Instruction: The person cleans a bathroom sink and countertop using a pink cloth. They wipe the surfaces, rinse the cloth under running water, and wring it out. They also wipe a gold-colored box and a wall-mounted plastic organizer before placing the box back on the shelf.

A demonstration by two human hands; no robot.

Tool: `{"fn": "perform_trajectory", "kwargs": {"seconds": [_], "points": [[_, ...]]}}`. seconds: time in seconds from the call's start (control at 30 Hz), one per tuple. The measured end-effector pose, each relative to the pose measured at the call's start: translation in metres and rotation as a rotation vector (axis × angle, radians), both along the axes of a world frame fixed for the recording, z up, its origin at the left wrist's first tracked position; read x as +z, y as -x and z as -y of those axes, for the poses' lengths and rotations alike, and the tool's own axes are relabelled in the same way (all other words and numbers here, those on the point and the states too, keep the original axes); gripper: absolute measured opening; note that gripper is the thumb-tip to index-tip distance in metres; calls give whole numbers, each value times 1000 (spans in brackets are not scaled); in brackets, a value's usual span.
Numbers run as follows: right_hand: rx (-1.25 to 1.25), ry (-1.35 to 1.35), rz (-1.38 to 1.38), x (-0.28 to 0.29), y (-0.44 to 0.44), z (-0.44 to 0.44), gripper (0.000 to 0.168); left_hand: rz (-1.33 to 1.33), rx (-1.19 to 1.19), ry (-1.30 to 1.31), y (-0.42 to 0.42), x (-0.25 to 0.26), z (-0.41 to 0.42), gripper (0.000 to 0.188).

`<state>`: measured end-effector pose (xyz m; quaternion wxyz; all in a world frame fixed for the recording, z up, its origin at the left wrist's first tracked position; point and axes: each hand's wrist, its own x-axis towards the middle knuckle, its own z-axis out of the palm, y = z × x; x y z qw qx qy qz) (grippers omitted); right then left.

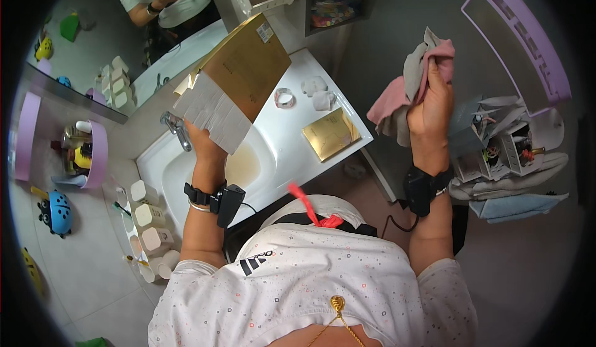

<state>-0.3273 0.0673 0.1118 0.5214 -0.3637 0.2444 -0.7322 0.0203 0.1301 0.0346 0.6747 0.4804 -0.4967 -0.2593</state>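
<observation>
My left hand (205,144) holds a large gold cardboard box (249,67) over the sink, near the chrome faucet (177,128). A whitish, creased panel (214,111) lies against the box's near end, over part of the fingers. Raised at the right, my right hand (430,109) grips a bunched pink and grey cloth (414,76), clear of the counter. A small flat gold box (332,134) lies on the white sink counter (291,160). Behind it are crumpled white pieces (319,93) and a roll of tape (284,98). Cloudy brownish water or residue shows in the basin.
A mirror (93,35) is behind the sink. Left of the basin stands a rack of white cups (151,216); a purple wall shelf (98,153) holds bottles. On the right are a purple-framed item (535,49), white baskets (517,153) and hanging towels (517,207).
</observation>
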Motion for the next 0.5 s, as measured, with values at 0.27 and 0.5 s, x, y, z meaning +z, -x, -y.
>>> {"fn": "perform_trajectory", "kwargs": {"seconds": [0.27, 0.5], "points": [[15, -71, -141, -41, -81, 54, 22, -249, 18, -36, -24, -8, -27, 44], [88, -163, -680, -138, -153, 57, 32, -295, 35, -70, -37, -17, -42, 51]]}}
